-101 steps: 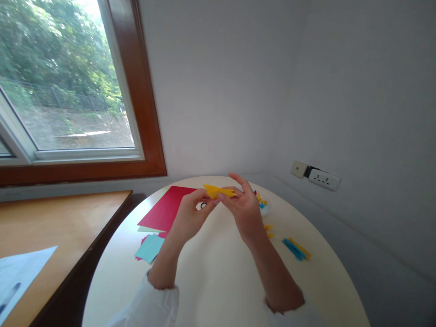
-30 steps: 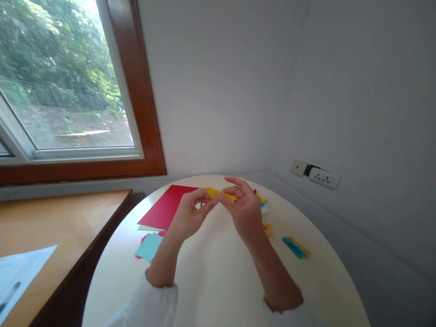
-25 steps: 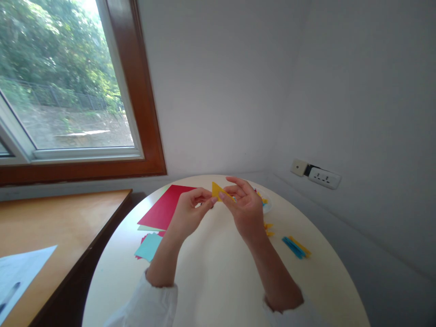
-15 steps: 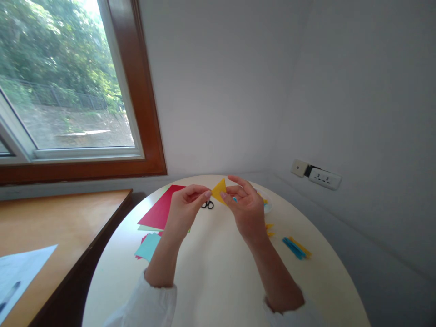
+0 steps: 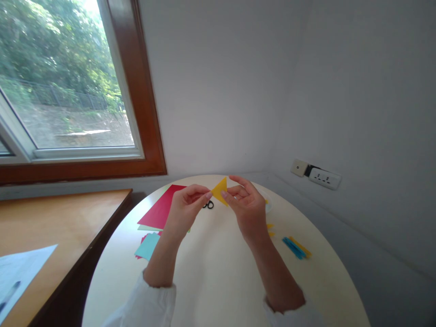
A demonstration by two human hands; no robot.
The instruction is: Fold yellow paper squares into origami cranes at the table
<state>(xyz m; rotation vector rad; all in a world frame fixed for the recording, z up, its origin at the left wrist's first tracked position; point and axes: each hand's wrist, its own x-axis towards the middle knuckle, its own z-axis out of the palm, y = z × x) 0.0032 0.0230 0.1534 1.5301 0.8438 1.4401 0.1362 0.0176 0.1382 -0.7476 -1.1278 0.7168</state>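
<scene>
A yellow piece of paper (image 5: 220,190), folded to a triangle, is held up between both hands above the far part of the round table. My left hand (image 5: 185,206) pinches its left corner between thumb and fingers. On the right side of the paper, my right hand (image 5: 248,206) grips it, thumb in front and fingers behind, with the index finger raised. Black scissor handles (image 5: 209,205) show just below the paper; the blades are hidden behind my left hand.
Red sheets (image 5: 160,209) and light blue squares (image 5: 148,246) lie left on the white round table (image 5: 218,281). Blue and yellow strips (image 5: 296,248) lie right. A clear dish (image 5: 268,204) is partly behind my right hand. A wooden desk (image 5: 68,213) stands left.
Both hands and the yellow paper have shifted very slightly to the right. The grip on the paper stays the same.
</scene>
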